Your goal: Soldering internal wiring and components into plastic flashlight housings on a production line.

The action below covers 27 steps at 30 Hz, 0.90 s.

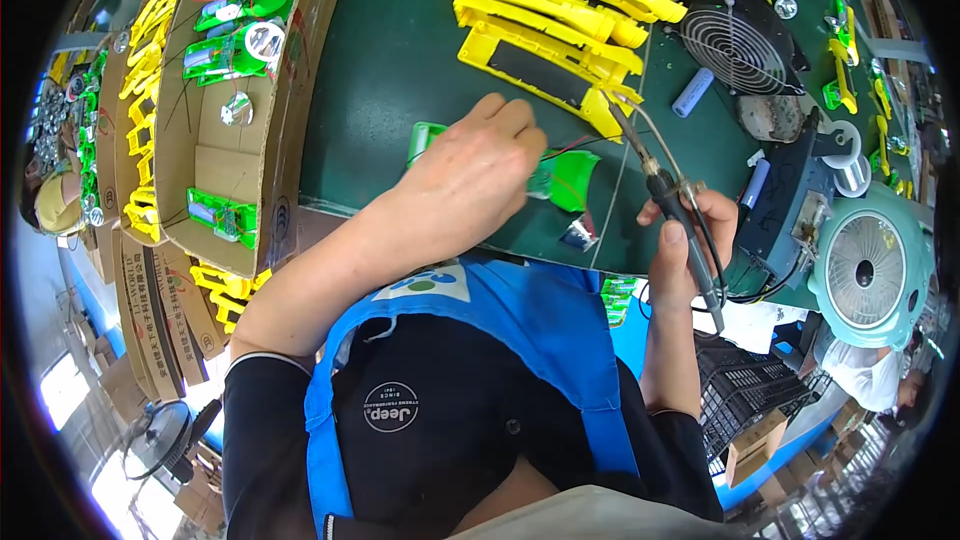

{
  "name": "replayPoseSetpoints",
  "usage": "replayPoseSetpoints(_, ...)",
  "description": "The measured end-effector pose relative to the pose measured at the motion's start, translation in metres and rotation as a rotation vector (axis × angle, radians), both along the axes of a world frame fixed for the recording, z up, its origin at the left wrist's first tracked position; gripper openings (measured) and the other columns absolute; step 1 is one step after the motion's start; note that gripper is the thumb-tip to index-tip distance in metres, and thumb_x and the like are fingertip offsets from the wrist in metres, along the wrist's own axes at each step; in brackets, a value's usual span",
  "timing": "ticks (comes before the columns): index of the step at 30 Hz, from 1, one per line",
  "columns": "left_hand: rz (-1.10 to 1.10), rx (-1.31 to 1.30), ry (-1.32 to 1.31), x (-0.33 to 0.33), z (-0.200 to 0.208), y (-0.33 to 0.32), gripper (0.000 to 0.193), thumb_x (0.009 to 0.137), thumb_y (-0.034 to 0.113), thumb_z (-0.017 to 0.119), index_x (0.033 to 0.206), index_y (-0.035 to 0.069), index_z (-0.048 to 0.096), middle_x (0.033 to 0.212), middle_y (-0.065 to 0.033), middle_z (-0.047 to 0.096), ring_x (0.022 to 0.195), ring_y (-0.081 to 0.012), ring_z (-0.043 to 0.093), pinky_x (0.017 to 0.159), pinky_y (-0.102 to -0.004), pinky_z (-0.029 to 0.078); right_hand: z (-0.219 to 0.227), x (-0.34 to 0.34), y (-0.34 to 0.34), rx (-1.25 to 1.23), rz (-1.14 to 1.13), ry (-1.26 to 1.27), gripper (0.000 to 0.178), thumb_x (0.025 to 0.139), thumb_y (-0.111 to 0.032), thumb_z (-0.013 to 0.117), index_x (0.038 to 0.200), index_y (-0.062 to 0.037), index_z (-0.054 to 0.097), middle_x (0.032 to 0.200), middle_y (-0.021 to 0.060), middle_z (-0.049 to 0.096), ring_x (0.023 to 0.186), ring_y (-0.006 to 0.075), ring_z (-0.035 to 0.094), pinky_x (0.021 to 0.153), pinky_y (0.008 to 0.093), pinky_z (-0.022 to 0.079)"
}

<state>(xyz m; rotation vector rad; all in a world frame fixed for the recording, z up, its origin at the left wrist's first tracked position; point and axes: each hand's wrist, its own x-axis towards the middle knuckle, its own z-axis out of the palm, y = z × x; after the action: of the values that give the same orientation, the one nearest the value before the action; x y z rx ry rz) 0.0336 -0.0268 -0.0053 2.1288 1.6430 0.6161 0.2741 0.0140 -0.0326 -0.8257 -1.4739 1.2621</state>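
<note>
My left hand (480, 165) is closed over a green plastic lamp housing (572, 180) on the green tabletop, its fingers curled down. The hand hides most of the housing, and green parts show on both sides. Thin dark and red wires come out beside the fingers, and a small shiny reflector piece (580, 232) lies at the housing's near end. My right hand (695, 230) grips a soldering iron (662, 185) by its dark handle, with a thin curved tube running alongside. The iron's tip points up and away, close to the end of the yellow plastic frames (560, 15).
Left stands a cardboard box (225, 155) of green housings with batteries and reflectors. Right are a black fan (735, 40), a loose blue battery cell (693, 92), a dark soldering unit (785, 205) with a solder spool (850, 165), and a pale green fan (865, 260).
</note>
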Motion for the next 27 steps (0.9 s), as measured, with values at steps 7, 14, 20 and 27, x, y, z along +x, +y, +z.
replayPoseSetpoints(7,0.056,-0.473,-0.353,-0.017,0.029,0.013,0.037,0.076,0.014,0.072,0.107,0.002,0.056,0.093,-0.0145,0.065,0.068,-0.0254,0.058,0.065,-0.0368,0.047,-0.007,0.013,-0.003,0.303,0.073,-0.05,0.027,0.088,-0.013,0.067,0.105,-0.0037,0.049,0.086,0.0132,0.069,0.082,0.022,0.064,0.075,0.0355,0.051)
replayPoseSetpoints(14,0.027,-0.066,-0.62,-0.005,0.0,0.007,0.009,0.081,-0.001,0.065,0.09,-0.002,0.068,0.076,-0.0075,0.061,0.063,-0.0142,0.055,0.057,-0.026,0.041,0.0,-0.038,0.03,0.599,0.143,-0.096,0.027,0.085,-0.007,0.068,0.107,-0.0027,0.053,0.094,0.0156,0.063,0.083,0.0276,0.064,0.07,0.0352,0.051)
replayPoseSetpoints(20,0.348,-0.19,-0.621,-0.023,0.009,-0.012,0.007,0.083,0.002,0.064,0.088,-0.002,0.066,0.07,-0.0007,0.058,0.059,-0.0033,0.044,0.052,-0.0213,0.036,-0.014,-0.054,0.053,0.719,0.188,-0.506,0.034,0.073,-0.012,0.076,0.102,-0.0115,0.057,0.095,0.0101,0.061,0.081,0.0305,0.064,0.065,0.0372,0.054)
replayPoseSetpoints(27,0.327,-0.363,-0.511,-0.04,0.01,-0.006,0.007,0.082,0.004,0.063,0.086,-0.002,0.064,0.069,0.002,0.055,0.062,-0.0015,0.046,0.053,-0.0202,0.036,-0.019,-0.006,0.025,0.548,0.202,-0.275,0.033,0.077,-0.012,0.078,0.102,-0.0012,0.058,0.095,0.0171,0.063,0.081,0.0292,0.063,0.069,0.0348,0.051)
